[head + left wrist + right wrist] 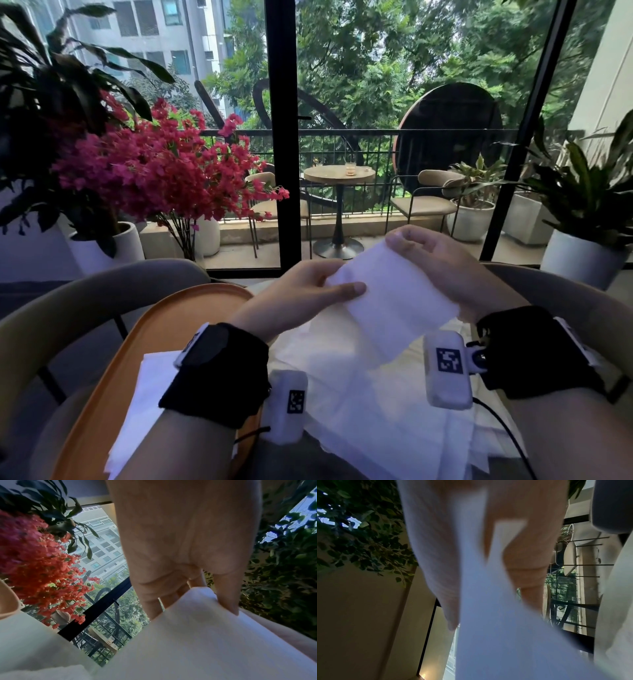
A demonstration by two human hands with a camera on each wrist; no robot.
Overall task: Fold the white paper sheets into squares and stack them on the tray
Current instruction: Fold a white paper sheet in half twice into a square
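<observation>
- Head view, glazed door (282, 137): black-framed, spans the background, with a balcony behind it
- Flowering plant (164, 171): pink-red blooms, in a white pot at left, well behind the tray
- Orange tray (113, 370): oval, at lower left under the left forearm, carrying a pile of folded white sheets (144, 404)
- Loose paper sheets (359, 411): white, spread flat beneath both wrists, just right of the tray
- Held paper sheet (387, 301): white, raised in the air above the loose sheets, tilted, its lower corner hanging toward the right wrist; shown also in the left wrist view (197, 642) and the right wrist view (488, 628), blurred there
- Left hand (301, 291): clamped on the sheet's near-left edge, thumb on top, fingers (150, 601) curled beneath
- Right hand (442, 263): pinches the sheet's far-right edge, thumb and fingers closed together on it
- Small round table (339, 174): on the balcony, a glass on top
</observation>
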